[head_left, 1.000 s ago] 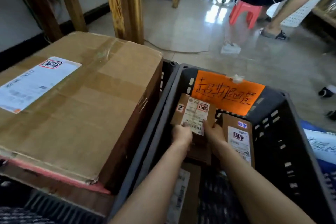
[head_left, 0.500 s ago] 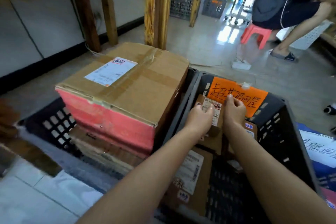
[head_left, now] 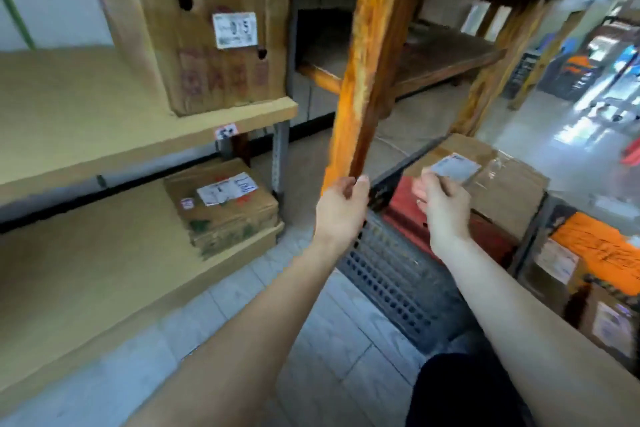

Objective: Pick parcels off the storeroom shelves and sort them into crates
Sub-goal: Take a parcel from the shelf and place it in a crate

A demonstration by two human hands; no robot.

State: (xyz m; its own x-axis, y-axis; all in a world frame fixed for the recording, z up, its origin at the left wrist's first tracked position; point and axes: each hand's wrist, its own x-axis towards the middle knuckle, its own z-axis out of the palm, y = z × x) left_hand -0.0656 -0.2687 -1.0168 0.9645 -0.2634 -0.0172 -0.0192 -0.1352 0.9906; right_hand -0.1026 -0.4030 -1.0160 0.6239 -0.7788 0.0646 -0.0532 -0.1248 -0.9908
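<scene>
- Storeroom aisle with grey tiled floor (head_left: 346, 340), pale shelves (head_left: 104, 121) at left, wooden rack with orange post (head_left: 356, 80) in the middle.
- On the upper pale shelf, tall carton (head_left: 214, 21) with a white label; on the lower one, small taped parcel (head_left: 221, 204) with a handwritten label near the front edge.
- Left hand (head_left: 341, 208) raised before the foot of the orange post, fingers curled, thumb up; whether gripping the post or merely in front of it, cannot tell.
- Right hand (head_left: 443, 204) raised near the left, fingers half curled around nothing visible, in front of the big box.
- Big cardboard box (head_left: 502, 184) with white label and red side, seated in a dark crate (head_left: 398, 274) on the floor.
- Second dark crate (head_left: 533, 236) at far right, bearing an orange sign (head_left: 599, 250) with handwriting, holding labelled brown parcels (head_left: 557, 267).
- Heavy motion blur throughout; label text unreadable.
</scene>
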